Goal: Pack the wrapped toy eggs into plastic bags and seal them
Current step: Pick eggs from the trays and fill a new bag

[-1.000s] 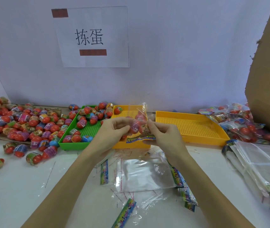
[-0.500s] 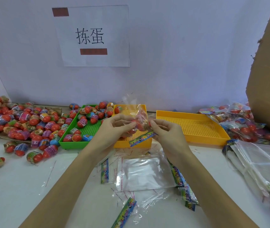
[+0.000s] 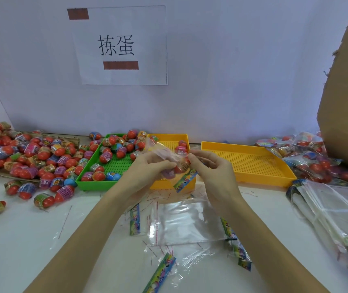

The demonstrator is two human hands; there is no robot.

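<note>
Wrapped toy eggs (image 3: 180,164), a few of them, are held inside a small clear plastic bag (image 3: 169,163) that is pinched between both hands above the table (image 3: 20,240), in front of the small yellow tray (image 3: 169,138). The bag's mouth is gripped by the curled fingers of the left hand (image 3: 147,168), while the other end is pinched by the fingers and thumb of the right hand (image 3: 209,168). The printed header strip (image 3: 184,180) now hangs tilted below the hands; a second ago it was held nearly level, and the bag's top stood upright. It is judged that the flap is being folded over for sealing, so this bag seems nearly done.

Loose eggs are piled at the left (image 3: 20,157) and in the green tray (image 3: 113,166). An empty bag (image 3: 185,223) lies flat just below the hands. Filled bags (image 3: 308,157) are heaped at the right, beside the large yellow tray (image 3: 247,163).
</note>
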